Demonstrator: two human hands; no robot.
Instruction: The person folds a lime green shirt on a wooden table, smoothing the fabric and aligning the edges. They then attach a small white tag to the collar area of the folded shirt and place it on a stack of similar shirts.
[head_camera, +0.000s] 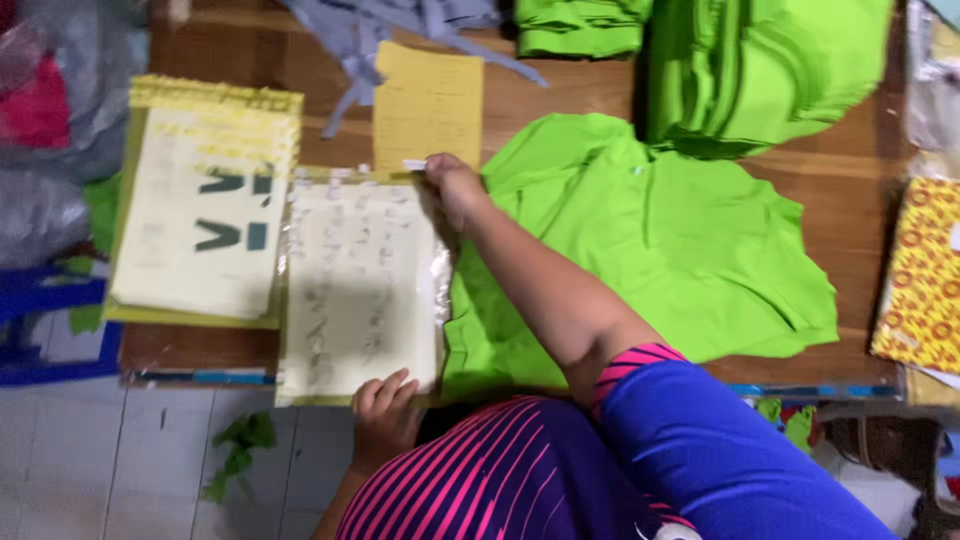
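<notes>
fingers (432, 166) of right hand (455, 185) pinch sheet (360, 290) top corner | left hand (385, 410) flat on bottom edge | long axis runs away from person

The table (560, 95) is brown wood with a faint sheen. On it lies a matt, bright green cloth garment (660, 240) (soft and slightly rumpled). The pale sheet (360, 290) looks like paper under glossy clear plastic film, and the yellow slip (428, 105) is plain matt paper.
</notes>
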